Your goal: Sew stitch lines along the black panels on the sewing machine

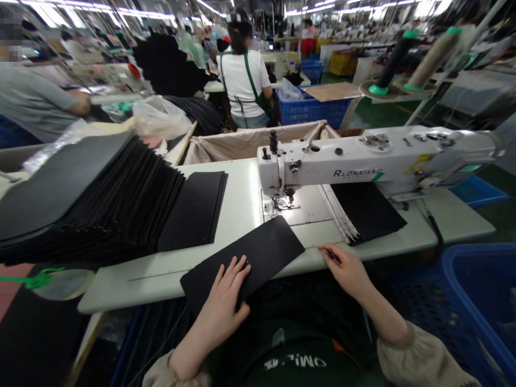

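A black rectangular panel [266, 244] lies slantwise on the pale sewing table [237, 204], its upper corner just in front of the needle area. My left hand [228, 290] rests on the panel's left part, palm down, fingers spread. To the right of the panel, at the table's front edge, my right hand [342, 263] is closed round a small dark tool, only partly visible. The white sewing machine [318, 166] stands behind the panel. Left of it lie a few black panels [193, 209].
At the left rises a tall stack of black panels [121, 188]. Another stack [363, 209] sits under the machine arm. A blue basket [479, 252] stands at the right. Thread cones [433, 59] are at the upper right. Beyond the table a person [245, 80] faces away.
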Demonstrator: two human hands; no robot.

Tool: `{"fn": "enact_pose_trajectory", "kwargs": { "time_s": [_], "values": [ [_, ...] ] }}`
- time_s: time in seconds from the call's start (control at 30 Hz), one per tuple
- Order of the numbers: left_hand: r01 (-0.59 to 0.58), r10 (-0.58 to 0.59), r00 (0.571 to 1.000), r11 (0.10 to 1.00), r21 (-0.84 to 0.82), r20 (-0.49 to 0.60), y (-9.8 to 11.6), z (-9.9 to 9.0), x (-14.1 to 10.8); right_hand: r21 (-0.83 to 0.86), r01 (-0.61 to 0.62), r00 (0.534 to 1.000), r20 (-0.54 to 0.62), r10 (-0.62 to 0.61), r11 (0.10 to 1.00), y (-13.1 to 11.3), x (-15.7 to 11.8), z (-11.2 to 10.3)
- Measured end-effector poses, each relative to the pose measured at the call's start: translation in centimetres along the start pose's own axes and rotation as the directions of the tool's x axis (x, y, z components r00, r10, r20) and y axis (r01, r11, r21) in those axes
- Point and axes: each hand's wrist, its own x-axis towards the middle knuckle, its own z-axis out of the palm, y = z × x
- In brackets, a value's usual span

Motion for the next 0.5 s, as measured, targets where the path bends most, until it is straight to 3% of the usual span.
{"fn": "enact_pose_trajectory", "kwargs": {
  "time_s": [0.07,0.2,0.37,0.5],
  "values": [
    [-0.031,0.031,0.999,0.999,-0.032,0.005,0.4,-0.4,1.5,0.013,-0.052,0.999,-0.008,0.052,0.999,0.1,-1.1,-0.2],
    [-0.047,0.031,0.992,0.991,-0.127,-0.126,3.3,0.2,6.1,-0.013,-0.136,0.991,-0.012,0.136,0.991,-0.3,-2.3,-0.4],
    [-0.196,0.15,0.963,0.961,-0.197,-0.224,8.7,3.4,11.8,-0.04,-0.136,0.991,0.009,0.137,0.99,-0.1,-3.3,-0.4],
    [-0.269,0.229,0.938,0.954,-0.13,-0.259,10.7,5.6,12.9,-0.024,-0.12,0.992,0.043,0.121,0.993,0.4,-4.1,-0.5]
  ]
}}
